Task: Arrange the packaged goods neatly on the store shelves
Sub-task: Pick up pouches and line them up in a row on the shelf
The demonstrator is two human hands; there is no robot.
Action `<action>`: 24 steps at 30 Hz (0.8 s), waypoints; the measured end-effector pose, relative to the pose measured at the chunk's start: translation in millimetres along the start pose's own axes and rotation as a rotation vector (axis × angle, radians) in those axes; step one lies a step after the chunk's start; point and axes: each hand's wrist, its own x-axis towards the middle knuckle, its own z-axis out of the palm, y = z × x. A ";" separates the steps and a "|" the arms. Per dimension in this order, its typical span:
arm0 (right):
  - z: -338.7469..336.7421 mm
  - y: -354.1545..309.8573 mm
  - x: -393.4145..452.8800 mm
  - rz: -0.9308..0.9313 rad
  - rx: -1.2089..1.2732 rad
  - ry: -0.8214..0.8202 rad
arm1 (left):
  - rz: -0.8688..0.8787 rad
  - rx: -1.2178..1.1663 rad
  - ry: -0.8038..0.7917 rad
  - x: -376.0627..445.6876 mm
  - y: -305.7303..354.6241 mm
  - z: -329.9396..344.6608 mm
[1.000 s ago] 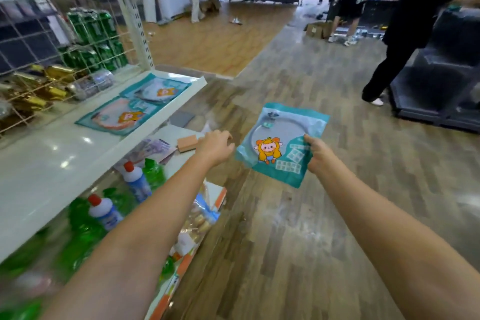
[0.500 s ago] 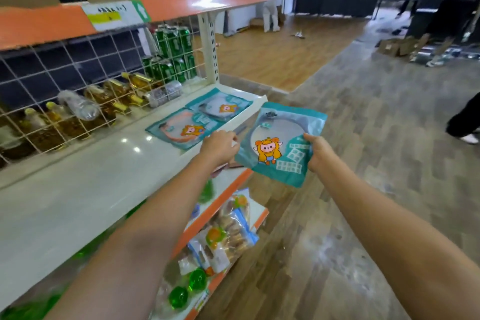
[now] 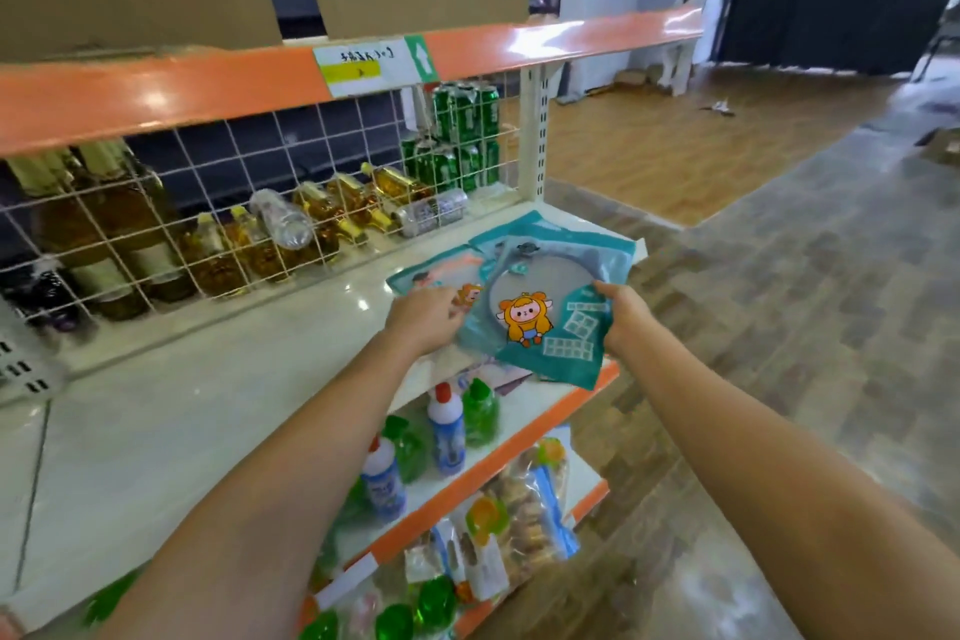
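Your right hand (image 3: 621, 322) pinches the right edge of the teal packet (image 3: 550, 307), thumb on top; your left hand (image 3: 423, 320) curls on its left edge. The packet hangs between your hands, long axis pointing away from you, its far end over the two packets lying flat (image 3: 441, 273) on the white shelf (image 3: 208, 379) just ahead. Both arms reach forward; the left is nearer the shelf.

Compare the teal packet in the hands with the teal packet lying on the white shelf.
The held packet is up off the shelf, tilted, gripped by the left hand and right hand; the shelf packet lies flat. The held packet's front shows fully; the shelf packet is partly covered. Both are teal with an orange cartoon figure.
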 end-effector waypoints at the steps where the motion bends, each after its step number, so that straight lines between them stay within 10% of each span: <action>1: 9.0 -2.3 4.9 0.005 -0.017 -0.021 | -0.028 0.000 0.014 0.4 -5.2 -1.6; 24: 128.2 5.3 70.5 0.181 -0.374 -0.595 | -0.726 -0.224 0.067 -27.9 -44.7 -0.8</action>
